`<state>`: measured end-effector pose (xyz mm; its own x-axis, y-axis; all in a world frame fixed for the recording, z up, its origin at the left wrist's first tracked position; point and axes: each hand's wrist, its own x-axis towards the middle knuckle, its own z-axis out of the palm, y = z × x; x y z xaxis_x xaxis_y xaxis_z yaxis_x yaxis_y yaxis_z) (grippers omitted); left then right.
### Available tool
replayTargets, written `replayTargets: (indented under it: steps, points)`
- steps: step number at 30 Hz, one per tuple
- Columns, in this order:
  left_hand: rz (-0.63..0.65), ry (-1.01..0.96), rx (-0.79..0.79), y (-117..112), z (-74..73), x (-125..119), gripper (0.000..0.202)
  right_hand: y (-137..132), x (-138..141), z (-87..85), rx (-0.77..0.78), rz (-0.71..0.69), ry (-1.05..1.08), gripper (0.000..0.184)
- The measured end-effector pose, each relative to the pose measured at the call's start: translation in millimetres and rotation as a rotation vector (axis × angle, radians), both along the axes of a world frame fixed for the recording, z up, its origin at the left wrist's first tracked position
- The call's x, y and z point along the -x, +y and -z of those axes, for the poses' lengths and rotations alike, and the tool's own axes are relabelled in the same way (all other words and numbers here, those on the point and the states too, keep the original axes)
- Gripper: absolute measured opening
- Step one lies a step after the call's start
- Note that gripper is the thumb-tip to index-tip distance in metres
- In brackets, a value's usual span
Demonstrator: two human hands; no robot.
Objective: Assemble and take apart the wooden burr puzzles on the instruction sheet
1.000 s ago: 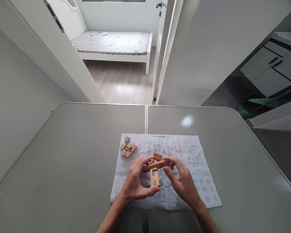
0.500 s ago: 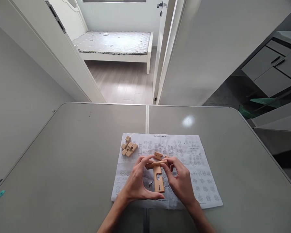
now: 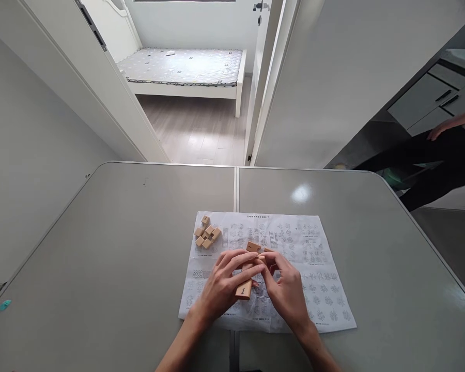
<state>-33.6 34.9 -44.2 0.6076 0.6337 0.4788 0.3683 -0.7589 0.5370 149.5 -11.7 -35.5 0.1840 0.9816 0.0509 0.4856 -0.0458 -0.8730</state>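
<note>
Both hands meet over a printed sheet (image 3: 294,299) covered with small line drawings. My left hand (image 3: 220,281) is closed round a notched wooden puzzle piece (image 3: 243,291), whose near end carries a dark mark. Its fingers hide most of that piece. My right hand (image 3: 287,289) pinches the end of another wooden piece, largely covered by the fingertips, against the first one. Just beyond the fingers, a further wooden piece (image 3: 253,246) lies on the paper, and part of one more shows beside it.
A cluster of interlocked wooden blocks (image 3: 207,233) rests on the sheet's upper left corner. The grey table (image 3: 101,258) has a seam down its middle. A teal scrap (image 3: 4,305) lies near the left edge. A person in dark trousers (image 3: 442,160) stands beyond the table's right side.
My left fingers have folded over the marked piece, which has tilted and shifted left. My right hand stays nearly in place. A person has come into view at the right.
</note>
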Motion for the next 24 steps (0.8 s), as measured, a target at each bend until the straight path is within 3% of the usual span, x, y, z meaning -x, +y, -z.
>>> replayTargets:
  steps: [4,8,12,15,17,24]
  points:
    - [0.011,-0.011,-0.018,0.1,-6.1,3.6,0.04,2.3,3.5,-1.0,-0.031,0.04,-0.062,0.028]
    - [-0.014,-0.108,0.047,-2.9,-9.4,6.1,0.022,12.6,-8.9,-3.2,0.011,0.216,-0.029,0.035]
    - [-0.151,-0.176,0.297,-5.6,-6.5,5.0,0.025,20.6,-29.2,-4.2,0.063,0.279,0.075,0.041]
    - [-0.335,-0.12,0.546,-7.0,-3.8,1.3,0.025,20.7,-38.3,-0.4,0.082,0.308,0.085,0.042]
    - [-0.394,-0.06,0.621,-7.2,-1.9,-1.0,0.027,18.7,-41.6,4.2,0.1,0.35,0.08,0.042]
    - [-0.497,0.051,0.515,-6.8,8.1,-3.0,0.039,10.4,-50.8,18.1,0.107,0.494,0.054,0.042]
